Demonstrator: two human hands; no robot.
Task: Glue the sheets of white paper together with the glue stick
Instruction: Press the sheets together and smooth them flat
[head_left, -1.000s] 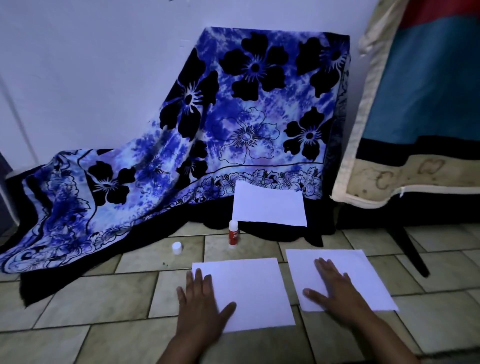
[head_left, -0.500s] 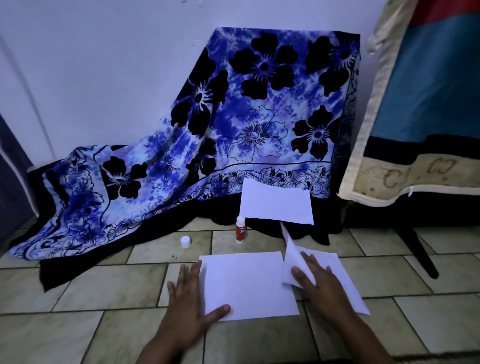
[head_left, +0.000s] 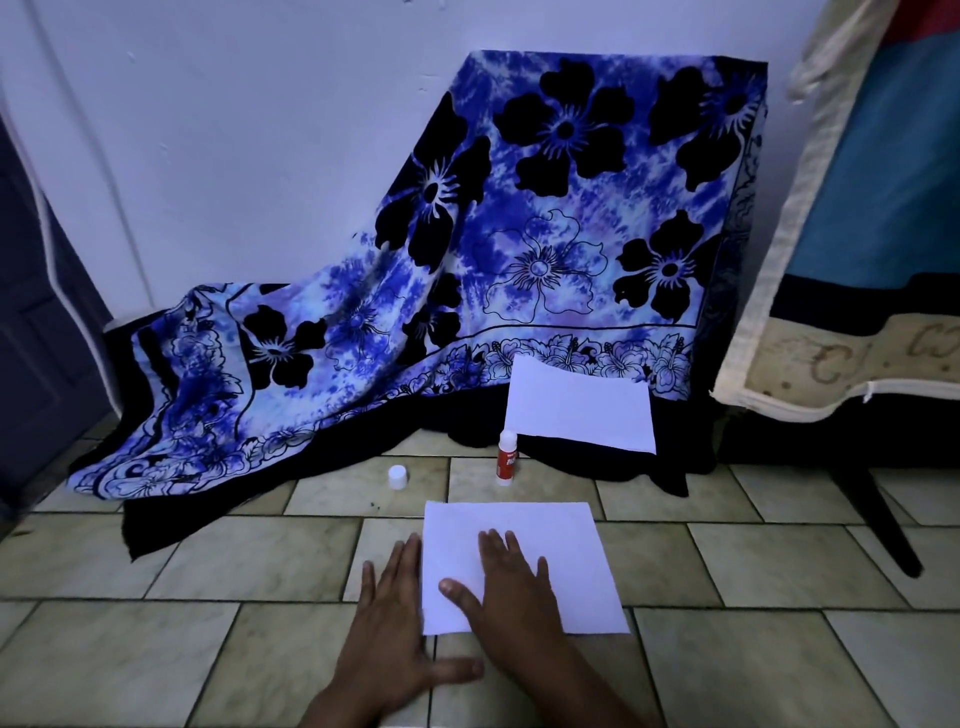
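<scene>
White paper (head_left: 563, 561) lies flat on the tiled floor (head_left: 234, 561), long axis left to right, far edge toward the cloth (head_left: 519, 234). Cannot tell whether it is one sheet or several stacked.

Head view:
- Right hand (head_left: 511, 597) lies palm down on the left half of the paper, its fingers (head_left: 491, 545) straight and spread, pointing away from the person, gripping nothing.
- Left hand (head_left: 395, 629) is flat on the floor, just beside the paper's left edge. Fingers are straight, and the thumb reaches right along the near edge.
- Glue stick (head_left: 507, 460) stands upright beyond the paper, long axis vertical, white end up, red label facing the camera.
- Cap (head_left: 398, 477) sits on the floor to its left, apart from it.
- Second sheet (head_left: 579, 410) leans against the cloth, behind the glue stick, long axis left to right.
</scene>
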